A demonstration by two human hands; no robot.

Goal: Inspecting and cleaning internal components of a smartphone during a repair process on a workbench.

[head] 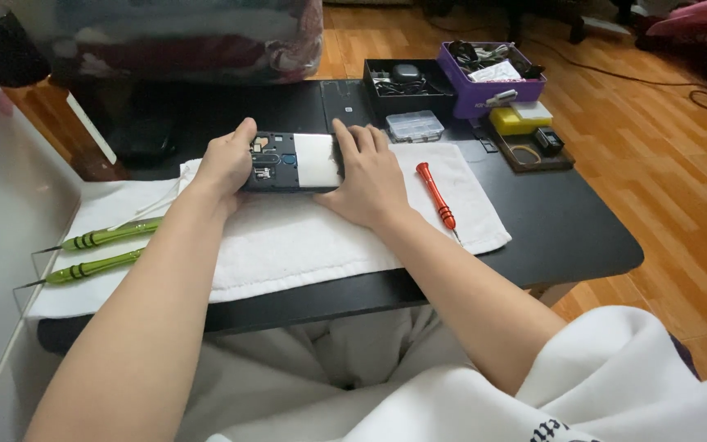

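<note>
the opened phone [292,161] lies on the white towel [304,237] at the back of the black counter [566,221], its rear cover off so that dark inner parts and one pale silvery block show. its left end is hidden under the left hand [224,164], whose grip is closed around that end, thumb on top. its right end is covered by the right hand [370,176], which lies flat with fingers spread against the phone's edge and the towel (whether the fingers actually clamp the phone cannot be made out). the small parts inside the phone are too fine to tell apart.

counted on the towel: one red screwdriver [436,195] just right of the right hand, apart from it, and two green-handled tools [104,250] at the left, lying side by side, their thin tips reaching past the towel's edge.

behind the phone there is one clear plastic parts box [415,125], one black open box [407,82] holding dark items that are hard to identify, one purple box [493,82] with a jumble of tools, one yellow block [517,119] and one dark tray [533,151] with a ring-shaped thing in it. a flat dark panel [341,102] lies on the counter behind the phone, nearly lost against the black surface. the top left of the view is blocked by a blurred bundle [190,37], cut off by the frame.
</note>
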